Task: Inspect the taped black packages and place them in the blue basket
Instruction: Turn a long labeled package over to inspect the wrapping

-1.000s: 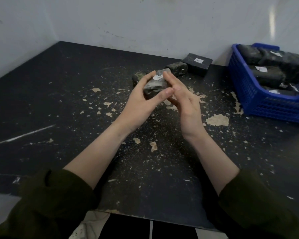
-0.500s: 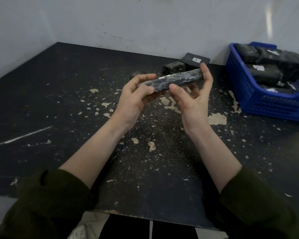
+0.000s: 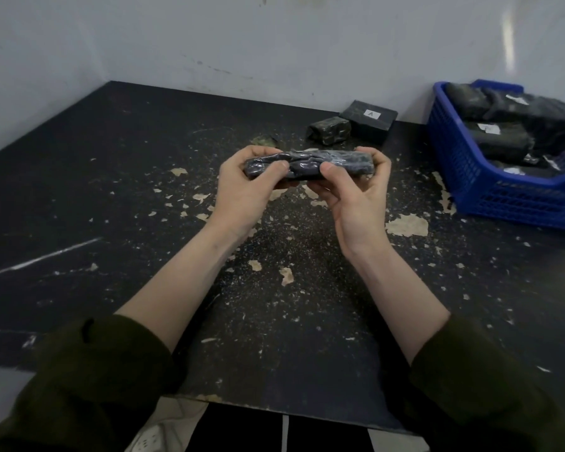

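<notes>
I am holding one taped black package (image 3: 307, 163) up off the table (image 3: 144, 190), edge-on and lying roughly level between my two hands. My left hand (image 3: 245, 187) is gripping its left end, thumb (image 3: 276, 166) pressing on the near face and the other fingers curling round behind. My right hand (image 3: 356, 197) is doing the same at the right end, its thumb (image 3: 331, 168) on the near face and its fingertips wrapping over the far corner. Neither hand is loose; both are closing firmly round the wrapping. I judge that I am in the inspecting step, looking along the narrow side and the glossy tape for gaps or lifting. The blue basket (image 3: 503, 197) is sitting well off to my right, already carrying several dark packages (image 3: 503, 141). Two more are waiting at the back of the table: a small wrapped block (image 3: 330, 130) and, touching it, a flat one with a white label (image 3: 369, 122). If this one is passing, the next move is calling for my left hand to let go. My right hand would then be carrying the package across and over the basket's near wall, setting it on the pile where there is room.
</notes>
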Demonstrator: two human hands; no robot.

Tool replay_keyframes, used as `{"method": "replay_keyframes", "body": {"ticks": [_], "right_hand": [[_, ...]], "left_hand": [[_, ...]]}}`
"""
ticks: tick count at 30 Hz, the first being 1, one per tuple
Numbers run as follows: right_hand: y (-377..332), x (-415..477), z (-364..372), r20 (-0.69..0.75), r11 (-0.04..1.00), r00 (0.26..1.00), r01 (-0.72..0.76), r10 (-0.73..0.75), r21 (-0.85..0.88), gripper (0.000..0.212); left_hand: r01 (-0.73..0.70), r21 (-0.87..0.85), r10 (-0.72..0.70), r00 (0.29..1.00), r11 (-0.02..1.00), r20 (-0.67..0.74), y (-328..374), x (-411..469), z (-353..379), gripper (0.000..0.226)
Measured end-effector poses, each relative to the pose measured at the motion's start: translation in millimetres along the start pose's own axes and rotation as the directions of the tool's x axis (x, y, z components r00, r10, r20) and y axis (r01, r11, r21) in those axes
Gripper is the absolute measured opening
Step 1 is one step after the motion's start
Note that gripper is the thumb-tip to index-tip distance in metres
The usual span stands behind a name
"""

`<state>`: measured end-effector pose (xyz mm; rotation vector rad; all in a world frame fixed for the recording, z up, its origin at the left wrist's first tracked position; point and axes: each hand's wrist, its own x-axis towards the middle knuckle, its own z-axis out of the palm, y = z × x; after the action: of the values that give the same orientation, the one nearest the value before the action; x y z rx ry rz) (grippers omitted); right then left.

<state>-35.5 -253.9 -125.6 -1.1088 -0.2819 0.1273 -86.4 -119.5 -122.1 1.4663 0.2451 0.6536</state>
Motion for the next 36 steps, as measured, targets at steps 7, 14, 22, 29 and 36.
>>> {"method": "replay_keyframes", "body": {"ticks": [7,14,22,29,36], "right_hand": [[-2,4,-5,-0.042,0.995,0.998,0.052,-0.056,-0.09,0.055],[-7,4,-9,0.028,0.98,0.99,0.138,-0.135,-0.144,0.074],[-9,-5,-2,0.093,0.938,0.971,0.238,-0.221,-0.253,0.052],[-4,-3,-2,0.107,0.824,0.906,0.418,-0.41,-0.383,0.056],[10,-4,-3,0.259,0.779,0.898,0.438,-0.355,-0.449,0.051]], "left_hand": [[0.176,-0.135,-0.159,0.979,0.975,0.126,-2,0,0,0.034],[0.211,-0.239,-0.191,0.976,0.948,0.107,-1,8,-2,0.028],[0.125,-0.166,-0.146,0.982,0.978,-0.118,-3,8,-2,0.025],[-0.017,0.002,0.016,0.998,1.0,0.068,7,-3,-4,0.018],[-0.071,0.021,0.065,0.977,0.997,0.204,9,-16,7,0.046]]}}
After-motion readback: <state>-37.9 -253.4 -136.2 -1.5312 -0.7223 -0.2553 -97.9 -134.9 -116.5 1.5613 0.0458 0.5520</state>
